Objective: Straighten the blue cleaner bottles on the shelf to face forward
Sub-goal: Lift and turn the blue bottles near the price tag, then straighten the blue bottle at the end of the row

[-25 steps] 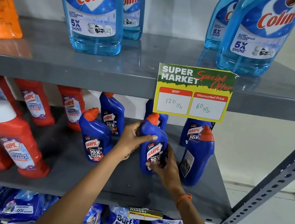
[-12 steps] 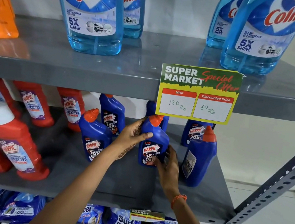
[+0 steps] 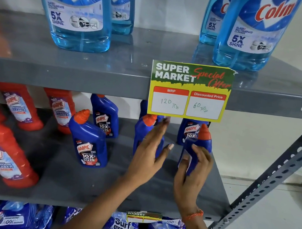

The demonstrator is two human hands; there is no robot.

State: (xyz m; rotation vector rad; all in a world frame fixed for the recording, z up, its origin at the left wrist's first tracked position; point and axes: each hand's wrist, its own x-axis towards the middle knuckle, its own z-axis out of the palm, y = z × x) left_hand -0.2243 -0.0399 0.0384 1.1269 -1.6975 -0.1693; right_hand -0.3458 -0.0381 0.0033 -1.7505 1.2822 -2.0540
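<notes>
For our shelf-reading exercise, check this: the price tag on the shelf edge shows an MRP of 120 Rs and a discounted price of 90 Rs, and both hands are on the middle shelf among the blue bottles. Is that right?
Not quite. The head view shows the price tag with a discounted price of 60 Rs, not 90. The MRP is 120 Rs, and the left hand and right hand are among the blue bottles.

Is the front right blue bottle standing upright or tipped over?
Upright: the front right blue bottle has its orange cap on top, with the right hand around it.

Blue Harpic bottles, orange caps, upright on the middle shelf [image 3: 56, 174].
Front-left bottle [image 3: 89, 140] label forward; middle bottle [image 3: 143, 131] mostly hidden; right bottle [image 3: 198, 148] turned edge-on; three more bottles [image 3: 105, 116] behind.
</notes>
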